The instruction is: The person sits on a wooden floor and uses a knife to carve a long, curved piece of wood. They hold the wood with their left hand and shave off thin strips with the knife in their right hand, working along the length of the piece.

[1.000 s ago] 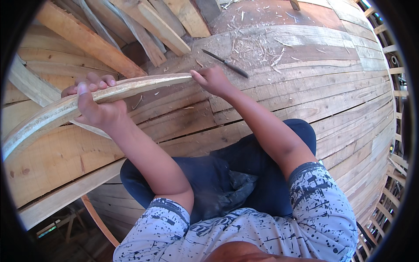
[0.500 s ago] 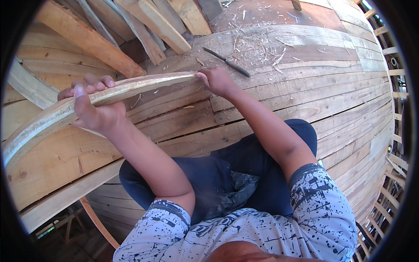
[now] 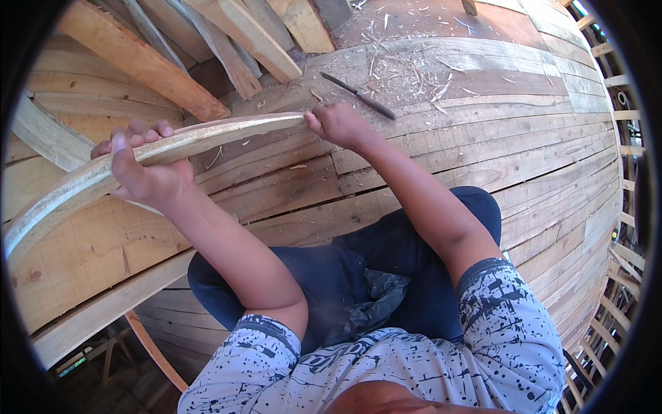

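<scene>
A long pale wooden plank (image 3: pixel 227 133) runs from the left rim toward the middle, looking curved in this wide view and narrowing at its right end. My left hand (image 3: pixel 148 165) is wrapped round it, thumb on the near side and fingers over the far edge. At the tapered tip, my right hand (image 3: pixel 338 126) is closed with its fingers pinched on the plank's end. Just beyond the right hand lies a knife (image 3: pixel 369 102) with a dark handle, flat on the boards and touched by neither hand.
Wood shavings (image 3: pixel 414 79) are scattered over the plank floor (image 3: pixel 441 148) past the knife. Several rough timbers (image 3: pixel 145 62) lean at the far left. Slatted framing (image 3: pixel 627 148) lines the right side. Below left, a dark gap (image 3: pixel 103 366) opens beyond the floor edge. My crossed legs (image 3: pixel 324 283) are close.
The plank has shifted slightly to the left, both hands moving along with it and keeping their grip. The knife stays where it was.
</scene>
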Demonstrator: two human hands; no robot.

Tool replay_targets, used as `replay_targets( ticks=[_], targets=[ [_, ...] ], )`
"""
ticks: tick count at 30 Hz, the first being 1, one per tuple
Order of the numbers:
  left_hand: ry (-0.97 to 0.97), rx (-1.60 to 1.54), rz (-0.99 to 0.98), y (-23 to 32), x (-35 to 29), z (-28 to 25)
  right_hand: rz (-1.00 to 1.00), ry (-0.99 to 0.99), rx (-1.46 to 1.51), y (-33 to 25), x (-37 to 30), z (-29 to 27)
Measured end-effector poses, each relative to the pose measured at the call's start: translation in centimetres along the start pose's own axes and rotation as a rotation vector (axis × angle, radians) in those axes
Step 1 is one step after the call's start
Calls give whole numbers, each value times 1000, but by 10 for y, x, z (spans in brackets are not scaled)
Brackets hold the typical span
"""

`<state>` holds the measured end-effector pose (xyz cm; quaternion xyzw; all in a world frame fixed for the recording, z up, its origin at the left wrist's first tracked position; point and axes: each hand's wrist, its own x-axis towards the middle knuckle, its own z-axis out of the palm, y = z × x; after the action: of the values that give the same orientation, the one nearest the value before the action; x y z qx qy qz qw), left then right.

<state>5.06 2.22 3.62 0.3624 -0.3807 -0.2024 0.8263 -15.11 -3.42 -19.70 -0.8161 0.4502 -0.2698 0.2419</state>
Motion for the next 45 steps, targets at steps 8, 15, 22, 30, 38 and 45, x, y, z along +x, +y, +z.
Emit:
replay_targets(
  ticks=[8,15,22,30,38,45],
  targets=[
    [-22,-57,18,-4,2,2,-23,184,67,-7,3,9],
    [11,-49,36,-5,3,1,35,185,32,-6,5,14],
    [-33,-80,35,-8,4,2,-13,248,95,3,7,17],
    [72,-15,28,-6,3,7,560,390,625,20,9,9],
    [164,-5,5,-6,10,-25,363,365,149,-22,12,-38],
    [186,12,-6,-7,9,-19,-322,78,-131,-4,-9,-32]
  ],
)
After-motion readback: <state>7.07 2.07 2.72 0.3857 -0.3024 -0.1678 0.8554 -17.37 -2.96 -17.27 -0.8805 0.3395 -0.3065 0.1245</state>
